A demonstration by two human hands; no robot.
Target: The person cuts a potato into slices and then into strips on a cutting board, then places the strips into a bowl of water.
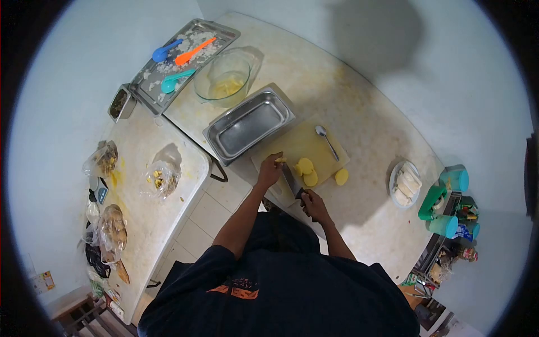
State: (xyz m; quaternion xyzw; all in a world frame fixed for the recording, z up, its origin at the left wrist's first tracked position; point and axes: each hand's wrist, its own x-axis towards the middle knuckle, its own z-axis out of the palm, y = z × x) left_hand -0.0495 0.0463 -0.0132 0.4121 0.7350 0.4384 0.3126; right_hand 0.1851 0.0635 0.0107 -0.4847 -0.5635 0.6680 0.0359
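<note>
My right hand (314,205) is closed round the dark handle of a knife (291,178), whose wide blade lies over the near left part of a pale cutting board (314,147). Beside the blade tip, my left hand (270,170) pinches a small yellow piece (281,160). Round yellow slices (305,166) rest on the board just right of the blade, and another yellow slice (341,177) is at the board's right edge. Farther up the board lies a metal spoon (327,143).
An empty steel pan (220,150) stands beyond the board, then a glass bowl (202,96) with yellow pieces and a metal tray (147,100) with coloured spoons. At right are a plate of white pieces (405,184) and turquoise-lidded containers (443,226). Plastic bags (163,178) lie on the left table.
</note>
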